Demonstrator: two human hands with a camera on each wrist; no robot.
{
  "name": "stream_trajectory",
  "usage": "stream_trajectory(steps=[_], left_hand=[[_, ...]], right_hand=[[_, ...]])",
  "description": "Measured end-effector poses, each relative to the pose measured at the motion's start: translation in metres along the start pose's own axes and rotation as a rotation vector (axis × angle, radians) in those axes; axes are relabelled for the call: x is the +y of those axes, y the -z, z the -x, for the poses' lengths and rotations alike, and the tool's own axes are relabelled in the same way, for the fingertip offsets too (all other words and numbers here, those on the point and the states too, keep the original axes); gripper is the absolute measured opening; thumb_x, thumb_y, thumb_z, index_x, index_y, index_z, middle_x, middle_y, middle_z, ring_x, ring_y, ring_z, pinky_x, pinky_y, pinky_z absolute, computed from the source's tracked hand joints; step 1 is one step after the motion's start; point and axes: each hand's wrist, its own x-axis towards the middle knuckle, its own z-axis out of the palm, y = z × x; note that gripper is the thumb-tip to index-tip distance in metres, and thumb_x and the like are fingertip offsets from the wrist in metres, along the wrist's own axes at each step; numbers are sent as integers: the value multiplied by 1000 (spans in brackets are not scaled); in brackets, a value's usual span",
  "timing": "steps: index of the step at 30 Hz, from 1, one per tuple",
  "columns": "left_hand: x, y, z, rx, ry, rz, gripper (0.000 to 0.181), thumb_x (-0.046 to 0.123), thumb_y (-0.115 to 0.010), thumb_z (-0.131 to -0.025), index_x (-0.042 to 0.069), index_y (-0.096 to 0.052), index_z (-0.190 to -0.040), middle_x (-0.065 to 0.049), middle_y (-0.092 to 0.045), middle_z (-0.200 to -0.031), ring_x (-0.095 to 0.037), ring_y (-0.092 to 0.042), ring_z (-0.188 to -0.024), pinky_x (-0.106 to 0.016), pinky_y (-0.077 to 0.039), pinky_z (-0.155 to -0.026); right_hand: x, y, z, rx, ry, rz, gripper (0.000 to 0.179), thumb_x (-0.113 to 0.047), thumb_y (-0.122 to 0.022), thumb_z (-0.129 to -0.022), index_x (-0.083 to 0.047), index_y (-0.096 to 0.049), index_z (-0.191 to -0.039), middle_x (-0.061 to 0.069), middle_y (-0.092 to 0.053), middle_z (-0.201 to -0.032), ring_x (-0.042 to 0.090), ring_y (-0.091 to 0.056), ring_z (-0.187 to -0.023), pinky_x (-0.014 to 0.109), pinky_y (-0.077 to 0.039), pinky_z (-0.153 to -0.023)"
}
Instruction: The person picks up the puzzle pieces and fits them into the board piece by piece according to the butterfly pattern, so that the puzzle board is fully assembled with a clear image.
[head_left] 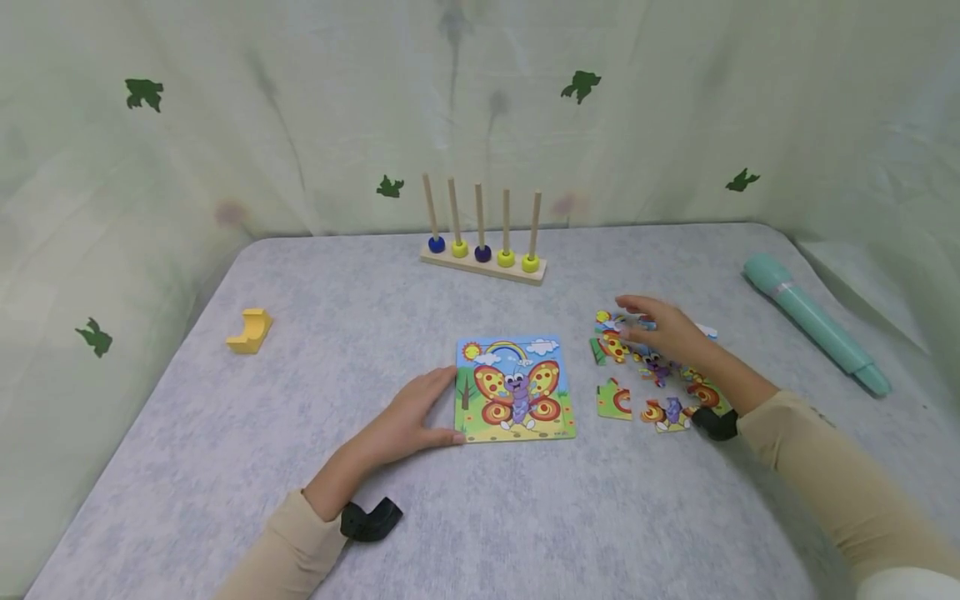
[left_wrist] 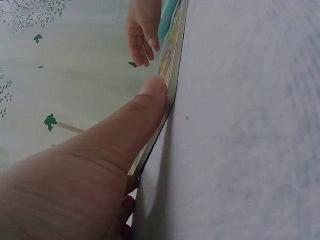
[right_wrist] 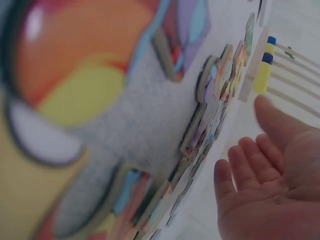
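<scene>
A square butterfly puzzle picture (head_left: pixel 517 387) lies flat on the table. My left hand (head_left: pixel 408 421) rests along its left side, fingertips at the upper part of that edge and thumb by the lower left corner. In the left wrist view the thumb (left_wrist: pixel 152 92) lies against the board's thin edge. My right hand (head_left: pixel 671 337) hovers over loose puzzle pieces (head_left: pixel 615 400) right of the picture, hiding some of them. Seen from the right wrist, that hand (right_wrist: pixel 270 175) has loosely bent fingers with nothing between them, beside the thick-edged pieces (right_wrist: pixel 205 95).
A wooden peg stand (head_left: pixel 483 265) with blue and yellow beads is at the back. On the right lies a teal microphone-shaped object (head_left: pixel 817 325). A yellow curved block (head_left: pixel 251 332) sits far left. Leaf-patterned curtains surround the table (head_left: pixel 360 308).
</scene>
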Motion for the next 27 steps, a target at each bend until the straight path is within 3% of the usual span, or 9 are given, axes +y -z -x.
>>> stream_trajectory(steps=[9, 15, 18, 23, 27], left_hand=[[1, 0, 2, -17, 4, -40, 88, 49, -65, -76, 6, -26, -142, -12, -24, -145, -29, -16, -132, -48, -15, -104], [2, 0, 2, -18, 4, -51, 88, 51, -64, -76, 6, -26, -142, -11, -23, -145, -29, -16, -132, -48, -15, -104], [1, 1, 2, -18, 8, -58, 88, 51, -64, -76, 7, -26, -142, -11, -23, -145, -29, -17, -132, -47, -15, -104], [1, 1, 2, -15, 6, -65, 87, 50, -64, -76, 7, -27, -141, -11, -24, -145, -29, -17, -132, -47, -15, -104], [1, 1, 2, -15, 6, -64, 87, 51, -64, -76, 7, -27, -141, -10, -24, -145, -28, -17, -132, -47, -15, -104]], right_hand=[[4, -4, -5, -44, -52, 73, 51, -15, -57, -89, -6, -38, -136, 16, -39, -134, 34, -32, -124, 51, -28, -96], [0, -6, -6, -40, 9, 142, 44, -12, -56, -89, -1, -44, -130, 20, -41, -128, 37, -38, -117, 51, -34, -91], [-3, -4, -6, -3, 26, 180, 44, -10, -56, -90, 5, -43, -129, 25, -41, -125, 39, -39, -113, 52, -36, -89], [-17, -2, -6, 129, 17, 188, 45, -12, -56, -90, 3, -43, -130, 25, -38, -125, 40, -41, -109, 52, -39, -83], [-43, -2, -4, 217, 101, 138, 45, -12, -59, -88, 0, -47, -129, 20, -41, -124, 38, -44, -106, 50, -41, -82]])
